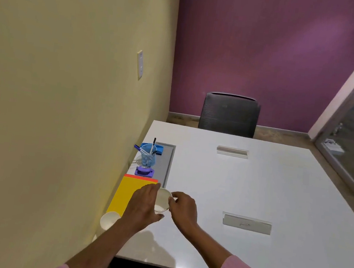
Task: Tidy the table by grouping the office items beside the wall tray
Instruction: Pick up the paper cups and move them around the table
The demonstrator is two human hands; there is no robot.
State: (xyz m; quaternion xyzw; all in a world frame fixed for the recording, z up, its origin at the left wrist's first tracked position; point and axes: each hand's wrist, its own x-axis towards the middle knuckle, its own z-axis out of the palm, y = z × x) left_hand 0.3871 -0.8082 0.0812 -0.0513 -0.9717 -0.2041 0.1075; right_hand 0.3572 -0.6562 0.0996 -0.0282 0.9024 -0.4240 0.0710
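The left hand [142, 205] and right hand [183, 210] curl their fingers round 1 white paper cup [161, 201], just beside the yellow folder [126, 192].

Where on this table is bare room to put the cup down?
Free: the table between the grey tray, the far flap and the near flap. Crowded: along the wall, with pen holder, yellow folder and another cup.

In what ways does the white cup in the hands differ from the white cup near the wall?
The held cup is gripped by the left hand and right hand; the wall cup rests unheld by the wall. The held cup is right of the yellow folder; the wall cup sits at its near end. Both are white.
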